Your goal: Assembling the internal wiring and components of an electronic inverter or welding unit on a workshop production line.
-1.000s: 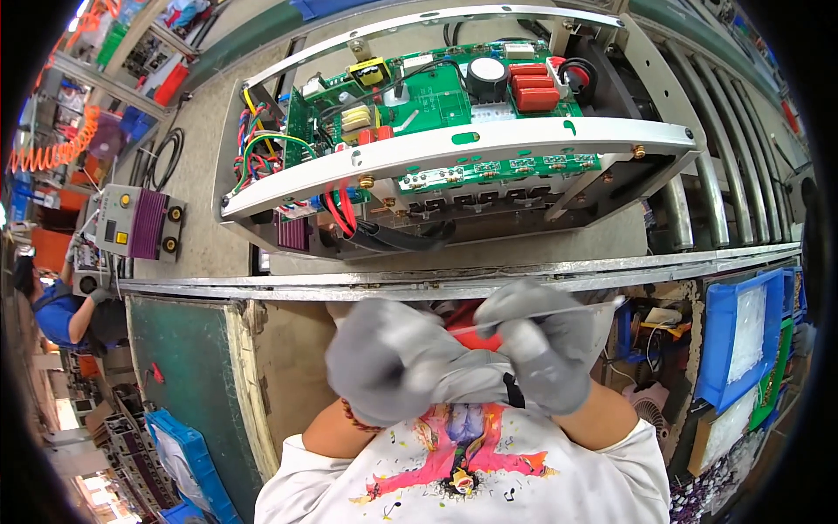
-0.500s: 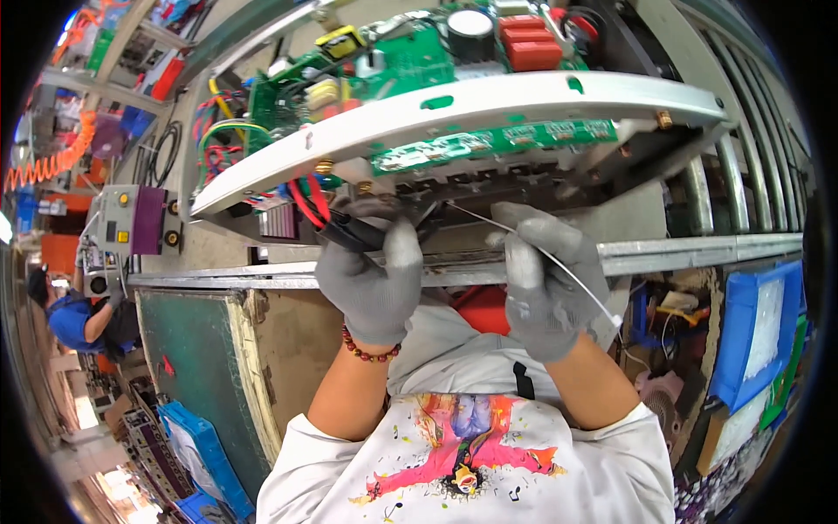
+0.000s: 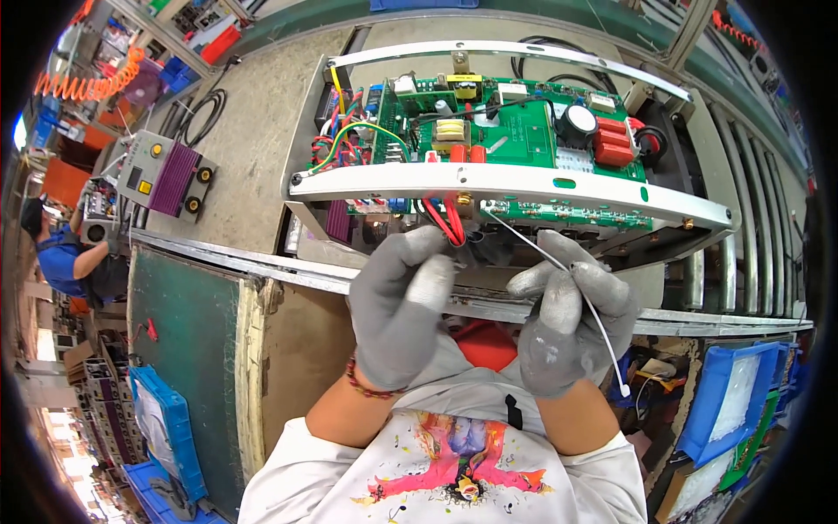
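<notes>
A white cable tie is pinched in my right hand, gloved in grey. Its thin tip points up and left toward the machine, and its head hangs below the hand. My left hand, also gloved, is curled beside red wires that come out under the front rail. Black sleeving shows just past its fingertips; what those fingers hold is hidden. Both hands are at the near side of an open electrical unit, whose green circuit board lies behind a white metal rail.
Steel rollers run along the right of the unit. A metal edge crosses in front of the bench. Far left, a purple-and-grey machine stands near a person in blue. Blue bins sit low at right.
The unit looks lower and farther off, with more of its board showing. My left hand's fingers have shifted from the black sleeving, now mostly beyond them. The right hand still has the cable tie.
</notes>
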Demonstrator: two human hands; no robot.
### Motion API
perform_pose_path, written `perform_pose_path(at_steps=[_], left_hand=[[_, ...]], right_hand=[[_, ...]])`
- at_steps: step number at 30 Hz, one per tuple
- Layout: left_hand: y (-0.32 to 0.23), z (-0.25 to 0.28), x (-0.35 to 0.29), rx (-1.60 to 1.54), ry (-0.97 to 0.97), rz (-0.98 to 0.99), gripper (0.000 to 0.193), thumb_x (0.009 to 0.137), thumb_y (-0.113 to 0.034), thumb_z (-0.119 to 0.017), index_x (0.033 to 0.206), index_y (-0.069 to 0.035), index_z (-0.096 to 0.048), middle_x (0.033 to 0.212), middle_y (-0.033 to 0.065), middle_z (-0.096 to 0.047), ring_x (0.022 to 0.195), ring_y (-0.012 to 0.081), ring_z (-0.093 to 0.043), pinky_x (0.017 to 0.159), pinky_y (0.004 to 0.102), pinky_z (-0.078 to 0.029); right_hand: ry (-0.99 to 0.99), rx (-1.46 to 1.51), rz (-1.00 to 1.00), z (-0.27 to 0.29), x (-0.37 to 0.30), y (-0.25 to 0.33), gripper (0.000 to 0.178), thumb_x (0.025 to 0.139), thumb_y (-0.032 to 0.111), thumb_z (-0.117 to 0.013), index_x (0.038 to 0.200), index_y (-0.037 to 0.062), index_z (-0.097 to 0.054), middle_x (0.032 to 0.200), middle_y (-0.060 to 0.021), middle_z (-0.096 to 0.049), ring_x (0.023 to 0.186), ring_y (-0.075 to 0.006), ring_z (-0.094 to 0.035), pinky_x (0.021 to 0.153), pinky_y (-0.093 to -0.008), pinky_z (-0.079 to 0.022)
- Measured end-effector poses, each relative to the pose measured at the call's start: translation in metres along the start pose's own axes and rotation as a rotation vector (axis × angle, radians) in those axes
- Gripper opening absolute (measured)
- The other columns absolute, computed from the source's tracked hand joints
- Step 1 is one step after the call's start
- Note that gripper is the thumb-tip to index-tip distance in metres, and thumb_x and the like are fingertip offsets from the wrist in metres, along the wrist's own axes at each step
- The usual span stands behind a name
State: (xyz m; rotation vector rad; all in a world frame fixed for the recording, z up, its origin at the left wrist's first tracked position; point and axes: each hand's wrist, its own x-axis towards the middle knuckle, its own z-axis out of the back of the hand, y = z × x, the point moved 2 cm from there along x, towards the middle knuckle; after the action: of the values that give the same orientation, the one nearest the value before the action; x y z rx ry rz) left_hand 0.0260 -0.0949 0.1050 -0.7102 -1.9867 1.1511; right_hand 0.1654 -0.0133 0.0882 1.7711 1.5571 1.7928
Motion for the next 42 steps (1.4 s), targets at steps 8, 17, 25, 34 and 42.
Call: perform_pose_path(at_steps=[8, 17, 25, 34, 42], left_hand=[[-0.034, 0.013, -0.024, -0.224, 0.153, 0.205, 0.040, 0.091, -0.009, -0.061, 0.127, 0.007, -0.053, 0.114, 0.0132, -0.062, 0.108, 0.0211, -0.062, 0.096, 0.0366, -0.050], [-0.054, 0.024, -0.038, 1.084, 0.353, -0.459, 0.039, 0.064, -0.005, -0.077, 0.102, -0.009, -0.070, 0.095, 0.0062, -0.070, 0.079, 0.0254, -0.063, 0.073, 0.0351, -0.052], [-0.033, 0.041, -0.039, 0.575, 0.228, -0.018, 0.019, 0.078, -0.004, -0.075, 0.095, -0.001, -0.069, 0.087, 0.0134, -0.070, 0.077, 0.0264, -0.068, 0.066, 0.0326, -0.053], [0.024, 0.012, -0.010, -0.574, -0.495, -0.028, 0.017, 0.096, 0.001, -0.058, 0.113, 0.002, -0.058, 0.098, 0.0169, -0.068, 0.083, 0.0230, -0.069, 0.069, 0.0408, -0.058], [0.012, 0.014, -0.017, -0.732, -0.265, -0.120, 0.018, 0.094, 0.003, -0.055, 0.109, -0.004, -0.059, 0.100, 0.0166, -0.067, 0.081, 0.0206, -0.065, 0.069, 0.0401, -0.055]], right_hand=[[0.489, -0.575, 0.513, -0.017, 0.003, 0.035, 0.037, 0.067, 0.013, -0.073, 0.104, 0.0075, -0.068, 0.109, -0.0125, -0.065, 0.077, -0.0219, -0.066, 0.064, -0.0324, -0.054], [0.843, -0.789, 0.289, -0.039, 0.023, 0.066, 0.029, 0.060, 0.021, -0.066, 0.087, 0.0104, -0.064, 0.085, -0.0042, -0.053, 0.066, -0.0201, -0.055, 0.059, -0.0340, -0.042], [0.829, -0.777, 0.006, -0.054, 0.031, 0.070, 0.033, 0.068, 0.012, -0.072, 0.100, 0.0079, -0.068, 0.089, -0.0081, -0.062, 0.074, -0.0242, -0.061, 0.062, -0.0369, -0.047], [0.515, -0.710, 0.290, -0.006, 0.100, 0.087, 0.038, 0.080, 0.006, -0.065, 0.115, -0.0089, -0.064, 0.100, -0.0146, -0.064, 0.083, -0.0177, -0.057, 0.074, -0.0289, -0.045], [0.641, -0.849, 0.177, -0.014, 0.141, 0.083, 0.038, 0.081, 0.008, -0.068, 0.116, -0.0056, -0.065, 0.113, -0.0156, -0.064, 0.104, -0.0224, -0.062, 0.092, -0.0345, -0.050]])
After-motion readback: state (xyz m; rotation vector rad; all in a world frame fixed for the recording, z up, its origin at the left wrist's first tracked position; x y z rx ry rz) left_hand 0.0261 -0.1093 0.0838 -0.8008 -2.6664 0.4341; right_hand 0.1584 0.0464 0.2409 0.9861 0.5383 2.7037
